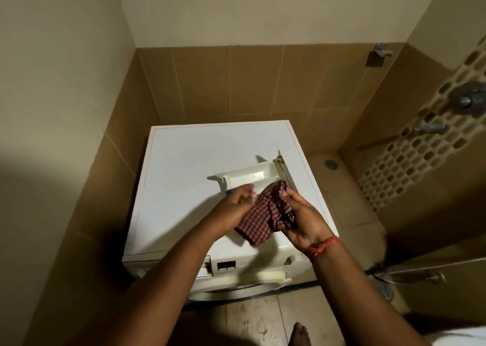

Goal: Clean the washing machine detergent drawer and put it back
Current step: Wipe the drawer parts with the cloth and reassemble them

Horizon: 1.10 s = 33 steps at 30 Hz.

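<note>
Tiled washroom, washing machine top: detergent drawer lying loose, light rigid plastic, likely slippery wet, best gripped by side walls; left hand and right hand pinching soft checked cloth.

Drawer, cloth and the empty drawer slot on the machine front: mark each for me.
drawer (244,174): head view, on its pale inner floor, lying on the machine top.
cloth (259,220): head view, on the checked fold hanging between both hands.
drawer slot (226,266): head view, on the dark opening in the front panel.
</note>
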Tool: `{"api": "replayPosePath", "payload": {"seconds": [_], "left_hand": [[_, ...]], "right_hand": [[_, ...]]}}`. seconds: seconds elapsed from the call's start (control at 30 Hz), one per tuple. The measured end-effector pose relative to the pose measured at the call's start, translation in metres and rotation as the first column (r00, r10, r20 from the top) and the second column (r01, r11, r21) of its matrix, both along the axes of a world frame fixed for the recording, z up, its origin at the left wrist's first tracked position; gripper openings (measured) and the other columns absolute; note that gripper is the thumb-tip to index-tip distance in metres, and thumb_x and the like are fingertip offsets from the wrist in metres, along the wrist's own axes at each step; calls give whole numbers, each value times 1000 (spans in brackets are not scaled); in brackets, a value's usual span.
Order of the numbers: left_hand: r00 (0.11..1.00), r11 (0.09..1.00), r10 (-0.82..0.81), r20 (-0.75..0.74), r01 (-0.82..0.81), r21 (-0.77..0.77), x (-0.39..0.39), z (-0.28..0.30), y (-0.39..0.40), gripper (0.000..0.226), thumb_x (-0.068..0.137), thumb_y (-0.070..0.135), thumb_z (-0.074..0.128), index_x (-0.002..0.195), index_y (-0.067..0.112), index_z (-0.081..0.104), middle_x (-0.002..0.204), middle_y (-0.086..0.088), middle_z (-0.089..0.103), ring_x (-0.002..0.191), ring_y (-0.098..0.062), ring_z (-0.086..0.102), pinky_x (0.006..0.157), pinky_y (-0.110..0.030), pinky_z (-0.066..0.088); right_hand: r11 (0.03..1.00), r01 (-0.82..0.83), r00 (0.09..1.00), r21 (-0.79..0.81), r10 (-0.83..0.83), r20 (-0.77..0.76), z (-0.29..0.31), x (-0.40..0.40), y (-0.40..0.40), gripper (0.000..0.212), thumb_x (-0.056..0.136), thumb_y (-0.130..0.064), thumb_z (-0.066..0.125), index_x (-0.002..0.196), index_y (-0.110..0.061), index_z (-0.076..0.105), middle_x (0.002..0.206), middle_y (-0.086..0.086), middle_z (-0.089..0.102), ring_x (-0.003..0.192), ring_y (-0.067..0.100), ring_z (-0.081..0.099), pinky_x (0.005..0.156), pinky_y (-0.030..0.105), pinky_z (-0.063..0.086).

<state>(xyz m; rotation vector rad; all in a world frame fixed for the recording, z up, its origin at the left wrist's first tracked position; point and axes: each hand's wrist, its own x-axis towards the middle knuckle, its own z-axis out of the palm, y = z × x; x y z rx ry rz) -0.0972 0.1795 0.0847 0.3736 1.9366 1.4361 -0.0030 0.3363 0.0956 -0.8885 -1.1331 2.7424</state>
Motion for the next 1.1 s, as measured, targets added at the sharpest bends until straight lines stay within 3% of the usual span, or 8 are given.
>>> {"api": "replayPosePath", "payload": {"seconds": [0.1,0.23,0.3,0.4,0.53,0.7,0.9,1.1], "left_hand": [[998,997,-49,24,50,-53,4,-4,14,22,94,40,60,114,33,61,117,6,67,108,-16,62,90,-33,51],[997,990,38,-66,-47,-135,10,-8,26,40,89,35,67,125,19,59,120,1,67,107,-16,64,95,-40,53],[992,986,30,-120,-49,-157,13,-4,29,39,88,31,69,124,18,59,117,1,67,105,-15,64,91,-37,54],[979,975,22,-201,-65,-211,12,0,30,32,88,25,70,117,19,60,111,1,67,102,-14,64,89,-33,54],[934,911,1,-356,-148,-385,0,-11,21,29,90,18,66,117,11,60,107,-2,64,99,-19,61,89,-32,48],[862,806,-220,-457,-103,-583,-5,-34,11,32,90,11,59,123,8,60,122,-12,61,112,-27,58,94,-26,43],[778,771,-335,-531,-97,-629,-15,-42,-10,49,87,3,55,134,16,55,133,-7,53,119,-26,53,98,-29,42],[607,660,-591,-531,-13,-751,-49,-35,-5,70,89,-1,49,151,28,32,159,-9,19,141,-29,30,112,-35,32]], "right_hand": [[992,-93,995,90,95,-26,6,-9,17,25,100,-11,52,120,-3,64,102,16,71,86,25,69,64,30,58],[915,-151,987,375,163,1,15,-20,39,18,100,-21,55,102,-22,73,103,7,75,100,26,70,86,40,57],[697,-282,954,660,278,114,23,-22,48,15,96,-35,60,103,-26,69,101,-2,73,99,20,69,82,34,56],[148,-378,868,914,400,294,29,-24,55,31,91,-24,63,120,-20,52,99,-5,65,87,14,61,72,27,49],[-245,-387,825,889,340,452,18,-34,45,42,92,-12,49,132,-10,37,107,14,61,84,30,59,70,34,45],[-682,-317,831,659,135,539,-2,-32,19,47,87,-14,59,133,-11,49,131,13,48,114,34,52,84,40,49],[-784,-304,650,541,245,720,-47,-22,-13,54,97,-37,50,145,-16,38,137,12,52,129,36,44,115,53,24],[-798,-201,654,569,323,684,-56,-28,-15,55,94,-11,46,147,-20,36,133,11,55,118,37,53,104,52,39]]}}
